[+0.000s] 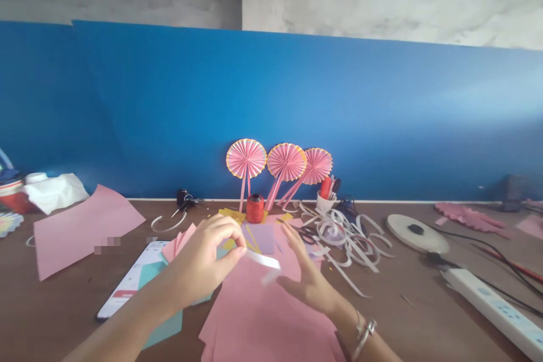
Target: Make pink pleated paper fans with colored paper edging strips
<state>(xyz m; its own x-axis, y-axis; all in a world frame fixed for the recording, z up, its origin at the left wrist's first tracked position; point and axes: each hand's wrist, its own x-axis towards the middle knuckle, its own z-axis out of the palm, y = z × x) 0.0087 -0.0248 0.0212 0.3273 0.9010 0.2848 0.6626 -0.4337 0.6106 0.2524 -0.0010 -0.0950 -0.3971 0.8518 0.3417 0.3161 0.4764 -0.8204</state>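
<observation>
My left hand (203, 257) pinches one end of a narrow white strip (263, 260) between thumb and fingertips. The strip stretches rightward in the air, and its far part is blurred. My right hand (307, 277) is held beside the strip's free end, thumb and fingers spread apart, apparently not touching it. Beneath both hands lies a stack of pink paper sheets (271, 322). Behind them stand a red thread spool (255, 210) and pink folded-paper fans, including a left fan (246, 159) and a middle fan (287, 163), leaning on the blue panel.
Curled white strips (345, 237) lie in a tangle on the right, before a white cup of pens (326, 202). A phone (131, 277) and a large pink sheet (85, 226) are at left. A round white pad (417, 233) and a power strip (494, 305) sit at right.
</observation>
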